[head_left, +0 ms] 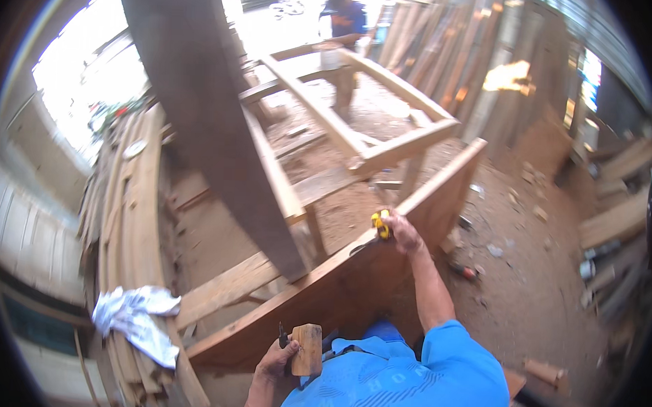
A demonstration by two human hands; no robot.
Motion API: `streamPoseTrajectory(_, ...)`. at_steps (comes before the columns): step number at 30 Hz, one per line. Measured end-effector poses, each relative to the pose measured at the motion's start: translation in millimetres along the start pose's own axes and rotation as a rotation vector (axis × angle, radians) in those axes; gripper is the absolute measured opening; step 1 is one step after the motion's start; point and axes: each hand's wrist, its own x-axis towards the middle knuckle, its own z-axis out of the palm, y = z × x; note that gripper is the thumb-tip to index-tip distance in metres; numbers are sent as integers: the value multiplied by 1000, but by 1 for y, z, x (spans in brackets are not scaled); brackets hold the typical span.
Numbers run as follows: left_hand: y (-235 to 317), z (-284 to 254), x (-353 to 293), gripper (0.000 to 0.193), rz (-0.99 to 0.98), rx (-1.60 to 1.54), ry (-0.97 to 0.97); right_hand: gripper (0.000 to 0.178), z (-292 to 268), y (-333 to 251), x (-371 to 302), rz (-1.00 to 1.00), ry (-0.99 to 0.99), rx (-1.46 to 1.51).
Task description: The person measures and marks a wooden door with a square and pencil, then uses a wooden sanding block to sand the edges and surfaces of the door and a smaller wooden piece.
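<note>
A wide reddish-brown board (359, 280) stands on edge in front of me, slanting from lower left to upper right. At its top edge my right hand (405, 235) is closed around a yellow and black tape measure (381, 223). Low and close to my body, my left hand (277, 358) is closed on a wooden block (307, 351), which has cut corners. A thin dark pointed tool (283, 336) also sticks up from that hand; its kind is unclear. Behind the board is a wooden frame (396, 148) of pale bars on legs.
A dark post (193, 105) slants down to the board. Stacked planks (150, 197) and a white cloth (139, 320) lie left. More planks (446, 50) lean at back right. A person (345, 19) is at the far end. A red and black tool (466, 271) lies on the ground.
</note>
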Motion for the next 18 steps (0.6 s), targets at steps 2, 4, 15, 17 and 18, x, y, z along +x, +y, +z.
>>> streamPoseTrajectory(2, 8, 14, 28, 56, -62, 24, -97, 27, -25, 9, -75, 48, 140, 110)
streamPoseTrajectory(4, 19, 40, 51, 56, -129, 21, -154, 22, -56, 48, -141, 158, 316, -6)
streamPoseTrajectory(15, -20, 210, 220, 44, -410, 424, -605, 44, -172, 260, -441, 988, 1003, -482)
streamPoseTrajectory(17, -40, 261, 238, 41, -432, 480, -658, 44, -185, 263, -458, 1008, 1016, -539)
streamPoseTrajectory(18, -54, 288, 250, 41, -445, 499, -691, 45, -196, 264, -466, 1029, 1041, -579)
